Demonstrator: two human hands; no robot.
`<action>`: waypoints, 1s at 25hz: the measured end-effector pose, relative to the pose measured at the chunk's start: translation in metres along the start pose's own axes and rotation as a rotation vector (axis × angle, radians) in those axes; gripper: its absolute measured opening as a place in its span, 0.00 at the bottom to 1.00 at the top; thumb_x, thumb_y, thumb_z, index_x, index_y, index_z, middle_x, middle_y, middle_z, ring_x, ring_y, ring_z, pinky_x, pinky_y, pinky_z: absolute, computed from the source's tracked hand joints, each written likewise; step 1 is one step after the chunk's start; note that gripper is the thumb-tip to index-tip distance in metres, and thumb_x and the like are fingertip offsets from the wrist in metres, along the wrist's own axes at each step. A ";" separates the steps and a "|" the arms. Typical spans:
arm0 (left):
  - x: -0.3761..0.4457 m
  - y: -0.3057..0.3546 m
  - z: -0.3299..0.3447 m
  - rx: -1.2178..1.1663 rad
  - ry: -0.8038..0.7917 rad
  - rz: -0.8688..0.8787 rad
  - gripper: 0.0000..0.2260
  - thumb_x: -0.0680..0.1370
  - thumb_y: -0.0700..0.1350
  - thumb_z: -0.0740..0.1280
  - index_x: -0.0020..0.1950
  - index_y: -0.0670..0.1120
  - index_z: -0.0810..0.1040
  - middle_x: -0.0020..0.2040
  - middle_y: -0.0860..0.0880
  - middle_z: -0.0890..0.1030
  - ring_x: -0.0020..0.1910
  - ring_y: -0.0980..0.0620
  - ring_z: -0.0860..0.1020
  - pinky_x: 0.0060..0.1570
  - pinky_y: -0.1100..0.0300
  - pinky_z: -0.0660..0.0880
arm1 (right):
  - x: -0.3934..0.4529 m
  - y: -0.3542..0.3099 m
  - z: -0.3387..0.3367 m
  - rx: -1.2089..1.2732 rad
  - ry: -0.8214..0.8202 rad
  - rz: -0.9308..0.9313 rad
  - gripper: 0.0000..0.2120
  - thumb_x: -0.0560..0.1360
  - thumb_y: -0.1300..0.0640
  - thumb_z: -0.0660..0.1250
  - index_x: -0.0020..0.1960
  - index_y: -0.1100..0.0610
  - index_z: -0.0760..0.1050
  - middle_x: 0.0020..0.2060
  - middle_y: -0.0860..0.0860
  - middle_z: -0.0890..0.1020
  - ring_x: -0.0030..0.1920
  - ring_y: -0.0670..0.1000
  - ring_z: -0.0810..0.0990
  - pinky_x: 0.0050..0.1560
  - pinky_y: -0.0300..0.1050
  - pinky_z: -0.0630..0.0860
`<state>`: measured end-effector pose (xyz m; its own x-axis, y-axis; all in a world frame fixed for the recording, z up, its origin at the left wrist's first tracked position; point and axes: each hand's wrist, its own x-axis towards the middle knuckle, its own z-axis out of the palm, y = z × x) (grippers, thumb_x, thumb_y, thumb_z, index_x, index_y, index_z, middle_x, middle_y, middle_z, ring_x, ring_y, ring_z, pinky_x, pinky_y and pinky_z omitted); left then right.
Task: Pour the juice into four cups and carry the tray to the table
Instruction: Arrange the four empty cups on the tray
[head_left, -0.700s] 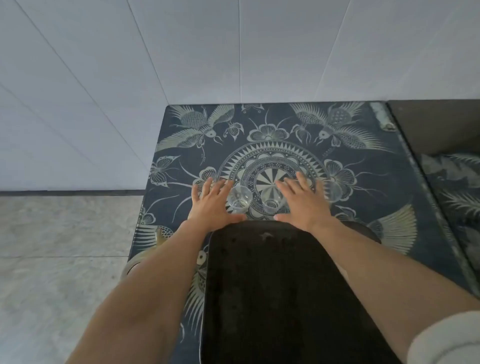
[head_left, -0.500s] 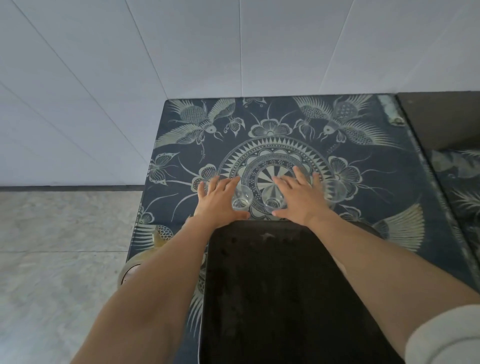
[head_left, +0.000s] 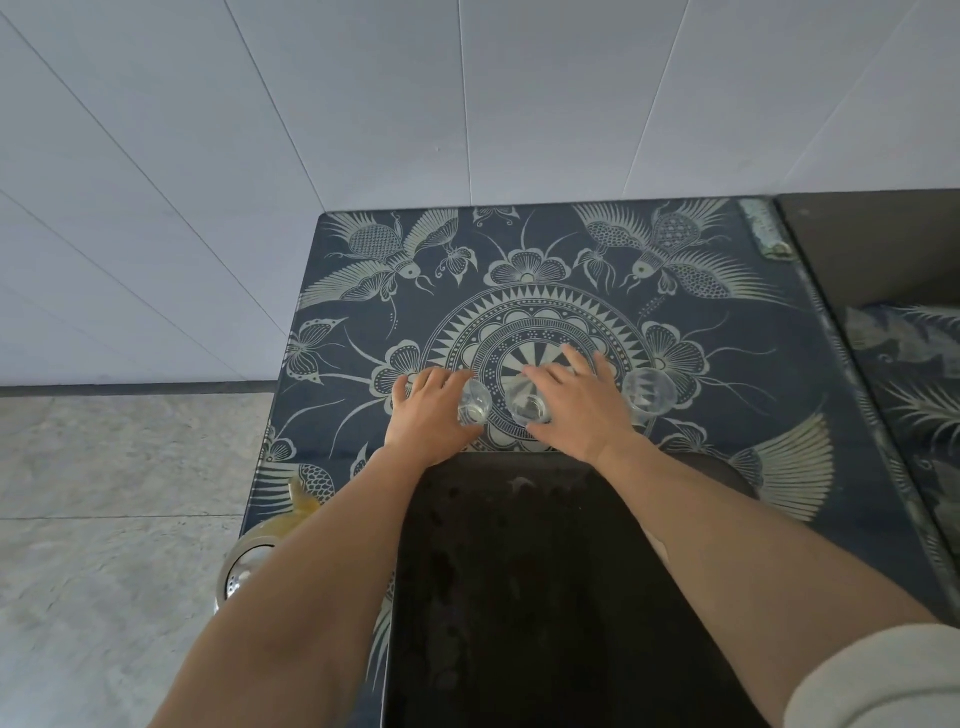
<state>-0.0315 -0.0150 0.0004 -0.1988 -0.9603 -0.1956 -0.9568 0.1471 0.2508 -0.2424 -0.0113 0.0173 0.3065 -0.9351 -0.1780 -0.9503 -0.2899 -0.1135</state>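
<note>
Two small clear cups stand side by side on the patterned table top (head_left: 727, 332), just past the far edge of a black tray (head_left: 519, 597). My left hand (head_left: 428, 415) curls around the left cup (head_left: 474, 408), thumb under it. My right hand (head_left: 579, 410) wraps the middle cup (head_left: 530, 408). A third clear cup (head_left: 649, 395) stands upright close beside the right hand's outer edge. All the cups I can see look empty. A jug of yellow juice (head_left: 304, 506) with a metal lid (head_left: 249, 561) sits at the table's left edge, mostly hidden by my left forearm.
A white panelled wall (head_left: 467, 104) runs along the table's far edge. Grey tiled floor (head_left: 104, 493) lies to the left. On the right a dark glossy surface (head_left: 883, 249) adjoins the table.
The view has shifted a little. Both hands stay on the same two cups at the lower part of the round pattern.
</note>
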 end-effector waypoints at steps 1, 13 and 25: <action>-0.002 0.001 -0.002 -0.010 0.003 -0.007 0.34 0.73 0.60 0.68 0.76 0.54 0.62 0.73 0.50 0.70 0.76 0.47 0.62 0.75 0.40 0.50 | -0.002 -0.001 -0.003 0.021 0.019 -0.006 0.36 0.77 0.41 0.67 0.81 0.48 0.59 0.76 0.49 0.71 0.82 0.58 0.55 0.80 0.67 0.50; -0.062 0.015 0.003 -0.049 0.032 -0.067 0.33 0.73 0.64 0.65 0.76 0.55 0.63 0.73 0.51 0.70 0.75 0.46 0.63 0.75 0.39 0.51 | -0.076 0.011 -0.001 0.047 0.107 0.030 0.36 0.73 0.38 0.72 0.76 0.51 0.68 0.70 0.50 0.77 0.77 0.59 0.66 0.76 0.63 0.62; -0.116 0.039 0.025 -0.072 -0.037 -0.075 0.32 0.70 0.63 0.68 0.73 0.60 0.65 0.72 0.55 0.71 0.75 0.48 0.63 0.74 0.39 0.51 | -0.155 0.040 0.028 0.094 -0.025 0.180 0.35 0.74 0.37 0.69 0.77 0.46 0.64 0.71 0.45 0.74 0.72 0.53 0.68 0.69 0.53 0.67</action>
<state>-0.0512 0.1078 0.0094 -0.1363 -0.9583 -0.2511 -0.9518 0.0564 0.3016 -0.3267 0.1280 0.0131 0.1348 -0.9644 -0.2275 -0.9809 -0.0974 -0.1681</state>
